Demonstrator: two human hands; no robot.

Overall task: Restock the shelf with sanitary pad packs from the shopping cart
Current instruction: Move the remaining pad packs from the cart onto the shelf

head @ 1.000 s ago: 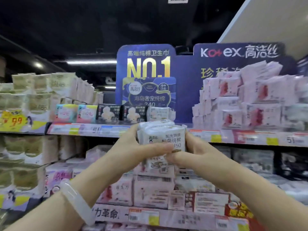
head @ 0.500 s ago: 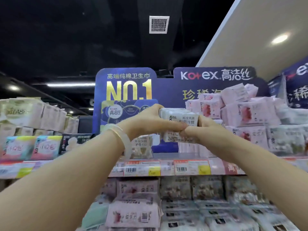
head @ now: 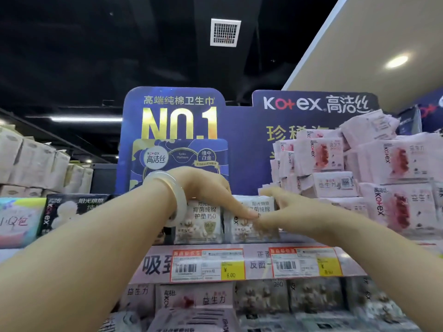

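On the left part of the top shelf [head: 158, 264] a pastel pack [head: 16, 221] stands beside a black Kotex pack [head: 64, 212]. The left hand [head: 206, 185], a pale bangle [head: 172, 195] on its wrist, reaches over the shelf's front edge with fingers curved down onto the top of the right-hand of two white pad packs. The left white pack [head: 201, 221] stands upright at the shelf's front edge, touching the right white pack [head: 251, 224]. The right hand [head: 287, 207] pinches that right pack, thumb low on its front, fingers over its top right corner. Two price tags [head: 208, 264] hang on the shelf's front strip. A pile of pink packs [head: 359, 168] fills the shelf's right end; their number cannot be counted.
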